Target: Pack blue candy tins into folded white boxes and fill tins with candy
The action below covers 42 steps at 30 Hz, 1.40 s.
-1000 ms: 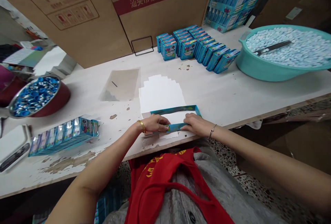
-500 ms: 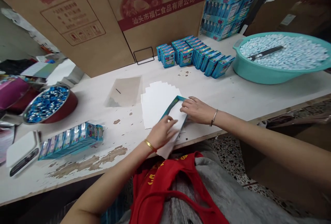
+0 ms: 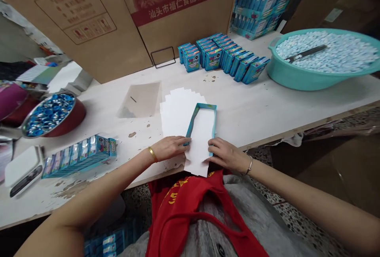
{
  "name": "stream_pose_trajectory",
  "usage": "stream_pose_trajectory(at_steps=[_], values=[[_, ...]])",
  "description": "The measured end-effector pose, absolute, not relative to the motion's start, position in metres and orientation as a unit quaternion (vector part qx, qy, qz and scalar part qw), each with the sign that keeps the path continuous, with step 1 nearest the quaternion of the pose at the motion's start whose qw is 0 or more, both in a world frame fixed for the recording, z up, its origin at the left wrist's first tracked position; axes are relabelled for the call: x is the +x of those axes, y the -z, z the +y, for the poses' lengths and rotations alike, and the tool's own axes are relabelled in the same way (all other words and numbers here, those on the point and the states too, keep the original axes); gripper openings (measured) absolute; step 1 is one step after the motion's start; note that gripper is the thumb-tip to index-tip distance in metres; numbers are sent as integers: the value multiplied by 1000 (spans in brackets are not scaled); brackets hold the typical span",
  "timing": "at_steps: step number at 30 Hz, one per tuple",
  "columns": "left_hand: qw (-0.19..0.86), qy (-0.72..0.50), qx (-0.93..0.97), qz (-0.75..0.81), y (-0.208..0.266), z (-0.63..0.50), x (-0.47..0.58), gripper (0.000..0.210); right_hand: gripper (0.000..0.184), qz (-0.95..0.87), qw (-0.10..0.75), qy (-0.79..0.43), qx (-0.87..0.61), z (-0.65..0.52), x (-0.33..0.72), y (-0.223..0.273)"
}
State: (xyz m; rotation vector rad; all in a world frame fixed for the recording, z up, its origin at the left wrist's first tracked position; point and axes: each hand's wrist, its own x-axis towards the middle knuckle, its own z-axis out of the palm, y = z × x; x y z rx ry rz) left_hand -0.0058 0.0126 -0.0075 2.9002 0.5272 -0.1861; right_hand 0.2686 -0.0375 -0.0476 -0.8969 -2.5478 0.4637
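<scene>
At the table's front edge lies a part-folded cardboard box tray [image 3: 201,128], white inside with blue walls standing along its far end and sides. Its near end is a flat white flap that hangs over the edge. My left hand [image 3: 173,147] pinches the left wall near the front. On the opposite side, my right hand [image 3: 228,155] has its fingers closed on the right wall and near corner. Under and behind the tray, a fanned stack of white card sheets [image 3: 175,108] lies on the table.
Small blue candy boxes [image 3: 213,59] stand in rows at the back, before a large carton [image 3: 184,31]. A teal basin of pale candies [image 3: 308,80] is at right. On the left are a filled blue display box [image 3: 80,156], a white scale [image 3: 23,166] and a red bowl [image 3: 69,120].
The tray has turned to lie nearly straight toward me. My left hand has moved left off its middle onto the left wall; my right hand has slid from the far end toward the near corner.
</scene>
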Motion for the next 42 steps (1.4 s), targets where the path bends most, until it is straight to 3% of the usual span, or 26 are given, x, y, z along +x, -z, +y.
stream_pose_trajectory(at_steps=[6,10,16,19,24,26,29,33,38,42], values=[[99,20,956,274,11,0,28,27,16,-895,275,-136,-324,-31,263,61],[149,-29,925,348,16,-11,37,22,36,-906,304,-89,-281,-37,277,75],[270,-148,850,428,25,-17,42,26,71,-934,218,-163,-232,-50,301,72],[314,-162,835,422,23,-17,40,29,63,-920,268,-151,-244,-50,295,74],[373,-151,840,364,15,-15,33,34,36,-853,370,-214,-300,-41,274,74],[352,-148,833,401,15,-15,37,33,31,-822,387,-238,-342,-38,267,70],[317,-138,788,509,16,-14,48,26,38,-786,405,-239,-401,-37,258,68],[282,-104,762,573,12,-14,59,29,32,-829,368,-141,-398,-41,250,73],[81,-57,867,489,4,-24,57,20,20,-862,299,-85,-401,-40,246,74],[68,30,894,441,4,-28,62,22,13,-865,249,-97,-425,-39,243,68]])
